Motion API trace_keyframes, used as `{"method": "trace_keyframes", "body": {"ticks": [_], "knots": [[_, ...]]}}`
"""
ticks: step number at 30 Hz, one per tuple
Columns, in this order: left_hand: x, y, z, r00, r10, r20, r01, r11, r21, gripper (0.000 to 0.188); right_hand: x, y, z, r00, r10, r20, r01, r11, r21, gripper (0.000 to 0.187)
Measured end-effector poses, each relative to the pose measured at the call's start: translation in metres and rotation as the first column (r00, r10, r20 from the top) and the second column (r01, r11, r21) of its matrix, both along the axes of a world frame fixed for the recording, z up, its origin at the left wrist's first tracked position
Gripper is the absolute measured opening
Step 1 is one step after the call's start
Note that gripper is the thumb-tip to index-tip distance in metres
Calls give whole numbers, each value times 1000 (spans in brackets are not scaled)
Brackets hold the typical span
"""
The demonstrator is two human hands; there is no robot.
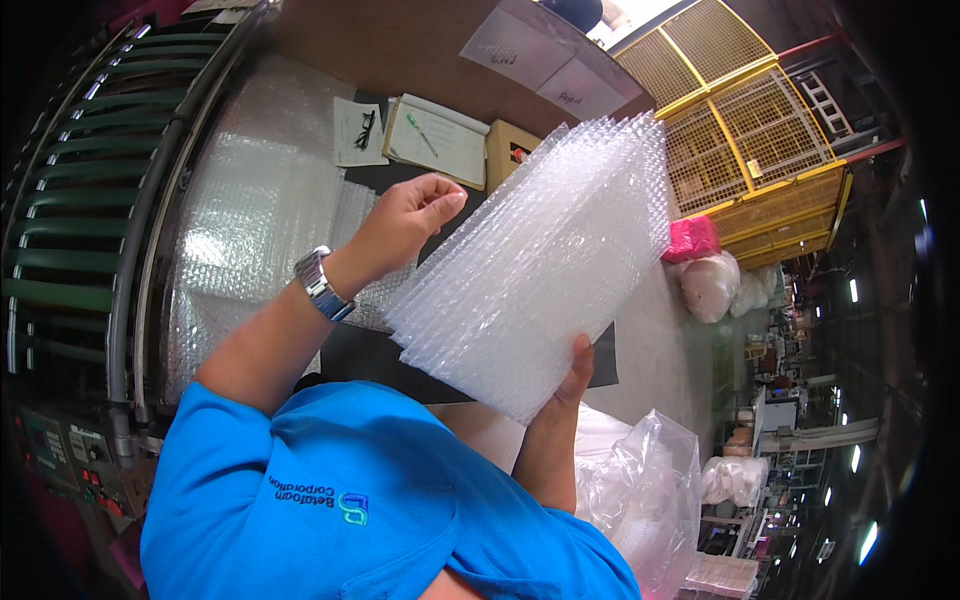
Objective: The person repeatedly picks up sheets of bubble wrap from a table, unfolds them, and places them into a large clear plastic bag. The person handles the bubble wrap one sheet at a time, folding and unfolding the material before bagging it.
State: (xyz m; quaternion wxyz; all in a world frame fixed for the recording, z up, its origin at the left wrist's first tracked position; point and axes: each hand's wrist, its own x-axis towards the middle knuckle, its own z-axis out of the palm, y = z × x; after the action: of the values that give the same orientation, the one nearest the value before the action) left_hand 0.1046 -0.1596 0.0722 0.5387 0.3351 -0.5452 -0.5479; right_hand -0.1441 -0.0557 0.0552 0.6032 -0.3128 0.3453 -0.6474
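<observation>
My right hand (570,382) grips the lower right corner of a fanned stack of clear bubble wrap sheets (545,255), its thumb lying on top. The stack is tilted up in front of me, its layered edges showing at the left and top. My left hand (425,205), with a metal watch on the wrist, hovers just left of the stack. Its fingers are curled and the thumb pressed to them, and I see nothing between them. Under that forearm more bubble wrap (255,215) lies in flat piles on the table.
A roller conveyor (90,190) runs along the left. At the back lie a clipboard with a pen (440,145), glasses on paper (362,130) and a cardboard box (508,150). A clear plastic bag (645,490) stands at my right, beyond it a yellow mesh cage (730,120).
</observation>
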Motion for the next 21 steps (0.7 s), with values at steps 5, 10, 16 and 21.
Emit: {"method": "trace_keyframes", "body": {"ticks": [5, 10, 16, 21], "knots": [[-9, -12, 18, 980, 30, 197, 2, 987, -161, 25, 5, 1, 4, 994, -5, -105, -3, 997, -78, 80], [-23, -18, 11, 985, 156, 70, -146, 980, -139, 22, 3, 0, -4, 996, -28, -88, 22, 997, -77, 75], [-5, -21, -14, 943, 262, -204, -216, 951, 224, 20, 7, -6, 4, 998, -20, 67, 16, 999, 49, 71], [12, -10, -38, 970, 208, -129, -169, 951, 260, 24, 3, -11, 5, 986, -87, 143, 72, 992, 107, 65]]}}
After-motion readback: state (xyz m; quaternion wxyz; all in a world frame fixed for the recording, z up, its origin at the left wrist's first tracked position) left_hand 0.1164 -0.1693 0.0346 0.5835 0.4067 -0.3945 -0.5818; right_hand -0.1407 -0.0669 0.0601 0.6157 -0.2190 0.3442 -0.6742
